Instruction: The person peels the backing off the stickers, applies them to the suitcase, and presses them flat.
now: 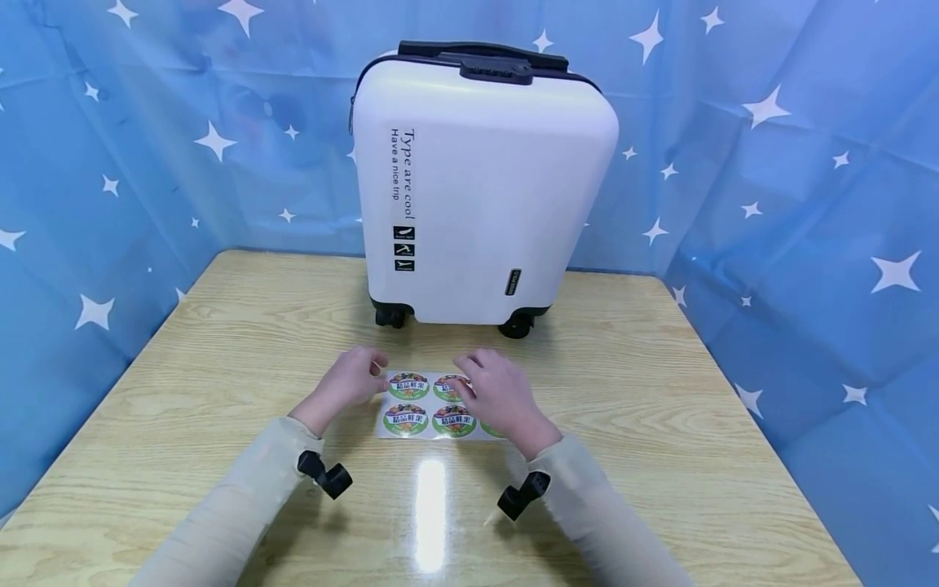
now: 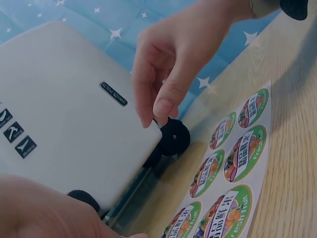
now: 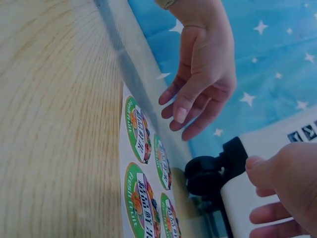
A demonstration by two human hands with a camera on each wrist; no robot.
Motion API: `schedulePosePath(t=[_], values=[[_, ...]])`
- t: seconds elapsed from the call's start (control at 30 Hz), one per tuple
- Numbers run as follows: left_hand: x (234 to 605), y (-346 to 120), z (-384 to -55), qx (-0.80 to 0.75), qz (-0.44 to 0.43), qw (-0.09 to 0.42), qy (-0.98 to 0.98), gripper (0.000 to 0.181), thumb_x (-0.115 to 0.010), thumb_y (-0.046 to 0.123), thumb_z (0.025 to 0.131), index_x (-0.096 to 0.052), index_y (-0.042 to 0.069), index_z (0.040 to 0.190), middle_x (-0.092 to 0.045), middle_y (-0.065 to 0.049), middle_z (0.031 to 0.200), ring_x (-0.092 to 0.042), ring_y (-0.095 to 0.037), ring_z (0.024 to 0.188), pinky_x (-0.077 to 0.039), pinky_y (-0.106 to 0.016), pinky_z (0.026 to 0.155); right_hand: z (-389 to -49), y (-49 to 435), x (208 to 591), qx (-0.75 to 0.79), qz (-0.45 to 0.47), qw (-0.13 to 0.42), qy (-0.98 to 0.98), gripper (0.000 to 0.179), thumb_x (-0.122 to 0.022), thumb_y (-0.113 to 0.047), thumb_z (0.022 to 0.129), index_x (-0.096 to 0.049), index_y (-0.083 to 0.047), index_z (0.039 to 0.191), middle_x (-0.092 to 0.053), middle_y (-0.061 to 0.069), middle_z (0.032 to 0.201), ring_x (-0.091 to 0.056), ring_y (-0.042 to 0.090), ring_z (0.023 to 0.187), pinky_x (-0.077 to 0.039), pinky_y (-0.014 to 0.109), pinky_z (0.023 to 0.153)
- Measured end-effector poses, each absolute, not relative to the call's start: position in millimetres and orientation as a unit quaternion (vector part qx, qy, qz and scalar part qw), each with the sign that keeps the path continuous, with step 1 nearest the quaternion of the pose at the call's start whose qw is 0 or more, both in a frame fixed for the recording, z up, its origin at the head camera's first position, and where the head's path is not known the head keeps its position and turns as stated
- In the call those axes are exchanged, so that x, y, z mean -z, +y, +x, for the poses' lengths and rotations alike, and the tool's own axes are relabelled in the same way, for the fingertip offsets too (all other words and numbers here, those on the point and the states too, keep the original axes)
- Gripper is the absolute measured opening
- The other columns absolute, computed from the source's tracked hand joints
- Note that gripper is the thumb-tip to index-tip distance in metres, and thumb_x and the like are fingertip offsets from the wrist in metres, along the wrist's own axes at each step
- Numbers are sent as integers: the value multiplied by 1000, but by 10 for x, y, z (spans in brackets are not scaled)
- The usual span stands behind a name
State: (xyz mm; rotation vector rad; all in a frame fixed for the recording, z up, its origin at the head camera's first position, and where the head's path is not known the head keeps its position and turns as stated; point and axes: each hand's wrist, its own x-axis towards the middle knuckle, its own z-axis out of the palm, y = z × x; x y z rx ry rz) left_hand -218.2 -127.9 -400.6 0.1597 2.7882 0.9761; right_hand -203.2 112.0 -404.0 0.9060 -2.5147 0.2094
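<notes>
A white sheet (image 1: 429,435) of round fruit stickers (image 2: 245,153) with green rims lies flat on the table. My left hand (image 1: 352,379) hovers at the sheet's left edge, its fingers loosely bent; in the right wrist view this left hand (image 3: 205,82) has nothing between thumb and fingers. Over the sheet's right part is my right hand (image 1: 502,395), covering some stickers. Seen from the left wrist, the right hand (image 2: 168,69) points its relaxed fingers downward, with no object visible in them. Behind the sheet a white suitcase (image 1: 484,187) stands upright.
The suitcase's black wheels (image 1: 517,326) rest on the wooden table (image 1: 660,456), just beyond the hands. A blue curtain (image 1: 734,163) with white stars encloses the back and sides. Black wrist cameras (image 1: 333,479) are strapped to both sleeves.
</notes>
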Motion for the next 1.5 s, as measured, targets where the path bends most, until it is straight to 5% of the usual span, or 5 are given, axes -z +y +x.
schedulePosePath(t=[0.83,1.5], values=[[4177,-1291,-2385,-357,53,127,924,43,-76,2,72,-61,-2,112,-59,-13,99,-55,-26,89,-47,-37,75,-1966,1003,4128,-84,341,201,-914,28,-66,-30,86,-68,-9,104,-63,1,92,-58,14,81,-49,27,68],[4227,-1226,-2407,-302,63,130,942,36,-81,4,65,-61,-1,94,-54,-10,91,-50,-24,82,-44,-36,74,-1932,1003,4159,-81,319,170,-929,31,-61,-35,90,-67,-11,107,-63,2,100,-59,14,89,-50,29,76]])
